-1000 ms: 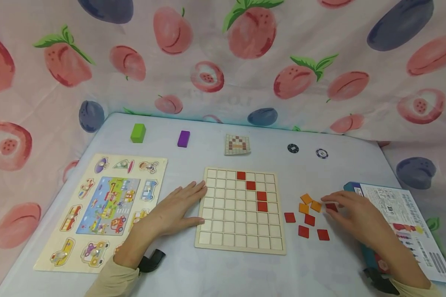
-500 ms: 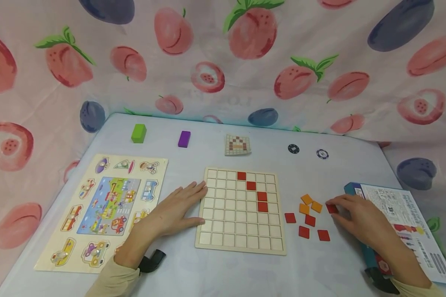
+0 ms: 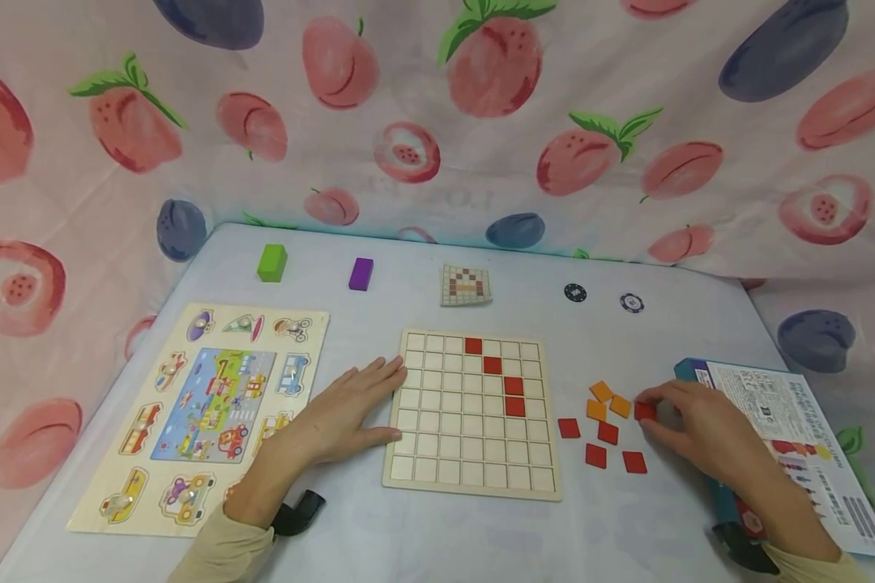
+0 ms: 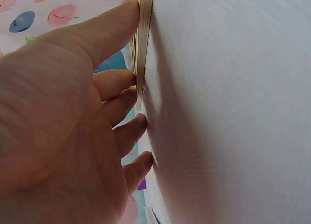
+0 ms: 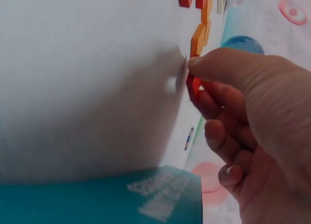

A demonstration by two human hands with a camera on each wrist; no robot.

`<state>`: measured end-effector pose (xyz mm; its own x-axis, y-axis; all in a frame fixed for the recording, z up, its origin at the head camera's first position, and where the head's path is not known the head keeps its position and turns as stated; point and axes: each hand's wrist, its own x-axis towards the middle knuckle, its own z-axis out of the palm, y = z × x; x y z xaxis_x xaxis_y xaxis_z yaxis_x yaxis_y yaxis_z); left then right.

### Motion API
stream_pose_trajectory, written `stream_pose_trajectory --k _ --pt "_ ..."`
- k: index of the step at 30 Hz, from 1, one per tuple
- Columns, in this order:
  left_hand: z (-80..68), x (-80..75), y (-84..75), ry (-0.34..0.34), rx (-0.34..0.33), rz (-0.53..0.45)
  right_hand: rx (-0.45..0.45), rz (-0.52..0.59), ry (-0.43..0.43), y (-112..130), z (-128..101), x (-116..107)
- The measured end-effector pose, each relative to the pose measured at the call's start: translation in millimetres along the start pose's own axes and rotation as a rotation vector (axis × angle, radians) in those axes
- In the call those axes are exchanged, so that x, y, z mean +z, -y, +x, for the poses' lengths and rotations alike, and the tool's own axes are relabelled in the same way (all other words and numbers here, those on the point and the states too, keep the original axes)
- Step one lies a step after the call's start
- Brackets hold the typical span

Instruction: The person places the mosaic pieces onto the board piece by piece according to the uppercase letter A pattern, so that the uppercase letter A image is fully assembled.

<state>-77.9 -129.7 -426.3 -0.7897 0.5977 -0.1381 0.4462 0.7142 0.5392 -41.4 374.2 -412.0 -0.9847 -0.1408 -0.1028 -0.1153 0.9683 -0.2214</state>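
From where I stand, the white tabletop (image 3: 481, 542) fills most of the scene. Along its left edge lies a picture puzzle board (image 3: 86, 518), and by its right edge a printed box (image 3: 780, 405), partly under the right forearm. Between them sits the grid board (image 3: 474, 470), flat. The left hand (image 3: 353, 409) has its fingers spread, touching the grid board's left side. The right hand (image 3: 707, 429), near the box, pinches between thumb and index finger.

Toward the far edge are a small patterned card (image 3: 467, 284), a green block (image 3: 271, 263) nearest the far left corner, a purple block (image 3: 360, 274), and a dark chip (image 3: 575, 292) and a white-centred chip (image 3: 632, 303) on the right.

Smallest are the tiles. Four placed tiles (image 3: 514, 406), all red, sit in separate grid cells. Right of the grid board lie three orange tiles (image 3: 621, 406) and four loose red tiles (image 3: 595, 455). The pinched red tile (image 3: 645, 411) is just beside the orange ones; I can't tell whether it has left the cloth.

I'd judge the step to be picking up this one piece; the next move calls for a firm pinch and a lift clear of its neighbours.
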Motion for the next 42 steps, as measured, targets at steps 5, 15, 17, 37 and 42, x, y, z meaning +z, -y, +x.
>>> stream_pose_trajectory --k 5,15,17,37,42 --pt "0.2 0.6 0.7 0.000 0.003 0.007 -0.036 0.031 -0.038 13.6 1.4 4.7" --pt "0.2 0.8 0.3 -0.003 0.001 0.008 -0.170 0.063 -0.074 61.9 10.3 18.2" --pt "0.3 0.9 0.2 -0.003 0.001 0.007 -0.214 0.068 -0.080 74.2 12.3 22.1" --pt "0.8 -0.1 0.1 0.007 0.001 0.003 -0.411 0.027 -0.134 138.1 24.1 42.9" --pt "1.4 0.5 0.6 0.004 0.001 0.017 -0.433 0.023 -0.165 136.7 25.5 45.5"
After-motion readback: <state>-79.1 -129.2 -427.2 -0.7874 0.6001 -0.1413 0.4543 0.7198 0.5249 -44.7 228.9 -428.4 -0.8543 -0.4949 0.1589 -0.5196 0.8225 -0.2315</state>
